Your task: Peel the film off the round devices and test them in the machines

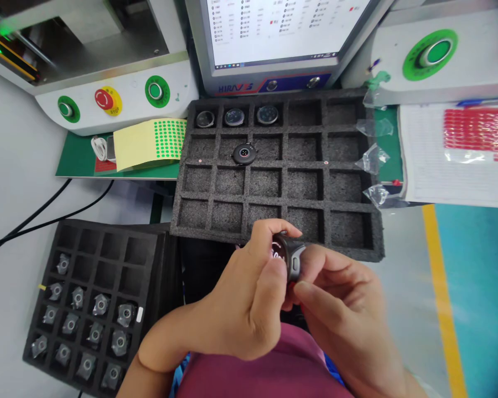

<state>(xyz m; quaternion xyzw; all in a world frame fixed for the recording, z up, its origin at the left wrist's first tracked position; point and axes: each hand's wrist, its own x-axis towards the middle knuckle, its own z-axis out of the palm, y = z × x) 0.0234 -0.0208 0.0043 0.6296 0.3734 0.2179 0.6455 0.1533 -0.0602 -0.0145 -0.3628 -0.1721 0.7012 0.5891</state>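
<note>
Near the foam tray (285, 166), the left hand (249, 298) gripped a watch (294, 264), seemingly steadying it against the right hand's (344, 304) pinch.

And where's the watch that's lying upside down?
In the head view, the upside-down watch sits left of centre on the big foam tray, over the divider between two second-row pockets, just below three top-row watches.
</note>
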